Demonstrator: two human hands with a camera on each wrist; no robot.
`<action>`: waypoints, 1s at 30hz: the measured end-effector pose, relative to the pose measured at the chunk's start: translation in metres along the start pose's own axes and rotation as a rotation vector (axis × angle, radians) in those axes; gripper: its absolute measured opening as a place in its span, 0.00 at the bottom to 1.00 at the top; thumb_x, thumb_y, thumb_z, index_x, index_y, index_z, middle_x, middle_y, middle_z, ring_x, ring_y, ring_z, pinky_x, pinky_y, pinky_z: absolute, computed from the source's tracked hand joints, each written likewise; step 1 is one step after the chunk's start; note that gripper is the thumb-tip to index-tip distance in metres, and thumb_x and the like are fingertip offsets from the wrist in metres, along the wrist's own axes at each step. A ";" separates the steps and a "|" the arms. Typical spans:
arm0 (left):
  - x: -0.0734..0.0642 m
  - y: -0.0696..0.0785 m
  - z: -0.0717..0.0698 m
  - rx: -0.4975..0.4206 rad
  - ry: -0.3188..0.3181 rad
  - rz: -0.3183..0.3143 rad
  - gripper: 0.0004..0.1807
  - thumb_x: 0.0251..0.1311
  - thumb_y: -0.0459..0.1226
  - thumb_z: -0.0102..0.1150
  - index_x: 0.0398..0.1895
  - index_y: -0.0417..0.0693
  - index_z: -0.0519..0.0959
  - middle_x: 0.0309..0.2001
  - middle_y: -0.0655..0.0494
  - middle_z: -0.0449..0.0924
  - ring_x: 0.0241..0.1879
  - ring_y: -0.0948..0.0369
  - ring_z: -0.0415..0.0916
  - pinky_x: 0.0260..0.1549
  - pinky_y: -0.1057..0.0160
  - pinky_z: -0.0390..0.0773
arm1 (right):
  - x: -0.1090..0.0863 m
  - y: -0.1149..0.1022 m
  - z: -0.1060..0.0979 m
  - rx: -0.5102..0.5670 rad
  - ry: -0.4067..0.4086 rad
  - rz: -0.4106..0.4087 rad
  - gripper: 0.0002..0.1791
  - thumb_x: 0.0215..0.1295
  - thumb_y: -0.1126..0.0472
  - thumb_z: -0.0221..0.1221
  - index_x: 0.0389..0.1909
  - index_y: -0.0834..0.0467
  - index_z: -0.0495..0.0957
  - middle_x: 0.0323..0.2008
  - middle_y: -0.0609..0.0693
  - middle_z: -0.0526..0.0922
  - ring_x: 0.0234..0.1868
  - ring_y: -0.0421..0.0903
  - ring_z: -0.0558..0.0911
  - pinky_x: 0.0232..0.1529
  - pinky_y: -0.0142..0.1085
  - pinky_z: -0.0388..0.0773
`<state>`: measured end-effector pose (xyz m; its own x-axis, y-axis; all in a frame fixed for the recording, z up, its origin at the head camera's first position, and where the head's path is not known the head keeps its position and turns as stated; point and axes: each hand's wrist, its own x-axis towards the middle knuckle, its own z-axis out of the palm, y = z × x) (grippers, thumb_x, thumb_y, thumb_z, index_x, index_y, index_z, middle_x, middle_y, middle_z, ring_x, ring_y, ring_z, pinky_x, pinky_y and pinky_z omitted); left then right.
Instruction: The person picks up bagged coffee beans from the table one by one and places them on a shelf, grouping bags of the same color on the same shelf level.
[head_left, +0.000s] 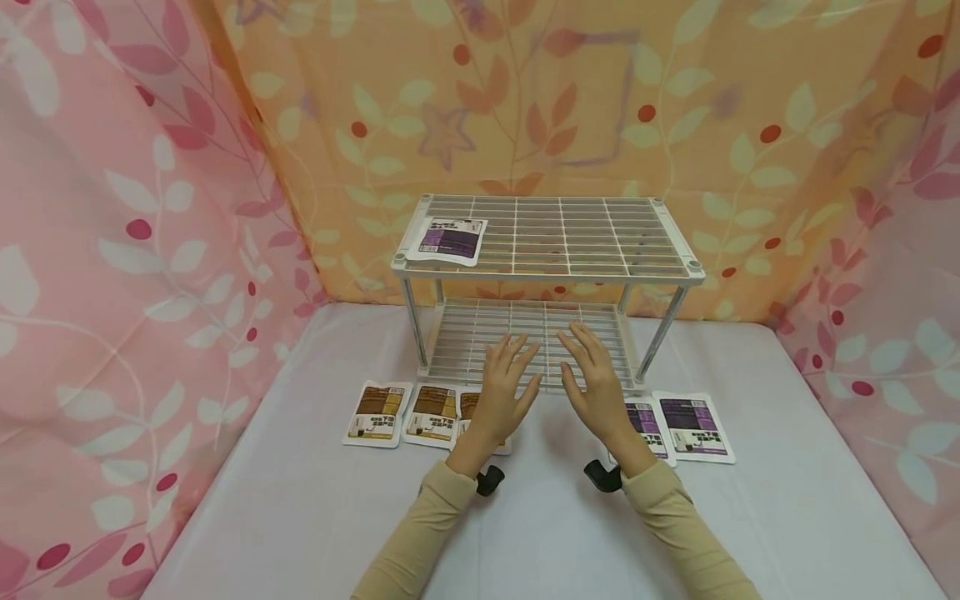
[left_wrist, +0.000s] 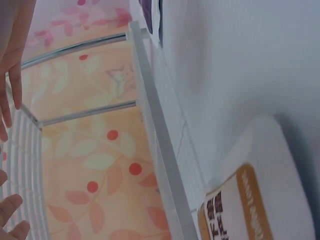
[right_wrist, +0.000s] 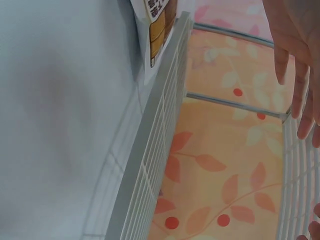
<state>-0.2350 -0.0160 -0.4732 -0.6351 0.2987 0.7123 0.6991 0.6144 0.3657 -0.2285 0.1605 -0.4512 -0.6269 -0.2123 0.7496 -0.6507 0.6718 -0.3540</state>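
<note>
Both hands hover in front of a white two-tier wire rack [head_left: 558, 275], fingers spread and nothing held. The left hand [head_left: 498, 400] overlaps the third of three brown-and-white pouches in the head view; the other two, a left pouch [head_left: 378, 414] and a middle pouch [head_left: 432, 414], lie beside it. My right hand [head_left: 600, 396] is near two purple-and-white pouches on the table, one partly covered by the wrist [head_left: 647, 421] and the outer pouch [head_left: 696, 427] in full view. Another purple pouch [head_left: 452, 242] lies on the rack's top shelf, at its left end.
The rack stands on a white-covered table [head_left: 555, 533], its lower shelf [head_left: 525, 333] just above the surface. Pink floral cloth [head_left: 112, 250] hangs at the sides and an orange floral cloth [head_left: 525, 108] behind. A black wrist mount [head_left: 602, 476] sits under the right wrist.
</note>
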 end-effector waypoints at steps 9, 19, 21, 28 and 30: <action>-0.005 0.008 0.015 -0.006 -0.077 -0.035 0.27 0.63 0.42 0.53 0.65 0.48 0.65 0.67 0.45 0.60 0.70 0.48 0.47 0.62 0.35 0.50 | -0.010 0.010 -0.008 0.004 -0.015 0.027 0.27 0.59 0.68 0.58 0.62 0.58 0.69 0.63 0.57 0.67 0.65 0.57 0.64 0.62 0.52 0.64; -0.009 0.016 0.029 -0.027 -0.154 -0.078 0.28 0.65 0.45 0.51 0.67 0.50 0.62 0.68 0.45 0.57 0.70 0.48 0.46 0.64 0.40 0.51 | -0.026 0.030 -0.013 -0.019 -0.032 0.061 0.29 0.56 0.68 0.60 0.61 0.58 0.69 0.60 0.60 0.69 0.61 0.61 0.67 0.56 0.55 0.68; -0.010 0.017 0.030 -0.039 -0.163 -0.077 0.29 0.64 0.44 0.52 0.67 0.49 0.62 0.68 0.43 0.57 0.69 0.46 0.47 0.63 0.40 0.54 | -0.029 0.033 -0.014 -0.029 -0.043 0.073 0.29 0.56 0.68 0.60 0.61 0.58 0.69 0.60 0.61 0.70 0.60 0.61 0.68 0.55 0.56 0.68; -0.013 0.021 0.040 -0.080 -0.254 -0.132 0.29 0.65 0.45 0.51 0.67 0.48 0.61 0.69 0.43 0.55 0.68 0.44 0.49 0.62 0.44 0.60 | -0.036 0.039 -0.023 -0.033 -0.142 0.195 0.30 0.60 0.65 0.59 0.64 0.57 0.66 0.61 0.61 0.67 0.61 0.61 0.66 0.56 0.58 0.66; -0.015 0.023 0.043 -0.099 -0.290 -0.160 0.29 0.65 0.46 0.50 0.68 0.50 0.60 0.69 0.44 0.54 0.69 0.45 0.48 0.62 0.46 0.62 | -0.038 0.041 -0.026 -0.018 -0.171 0.225 0.30 0.61 0.65 0.58 0.65 0.56 0.65 0.62 0.60 0.67 0.62 0.60 0.65 0.57 0.58 0.66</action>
<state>-0.2238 0.0249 -0.5010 -0.7964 0.4080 0.4464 0.6024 0.6005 0.5259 -0.2201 0.2145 -0.4800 -0.8188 -0.1720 0.5477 -0.4806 0.7274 -0.4899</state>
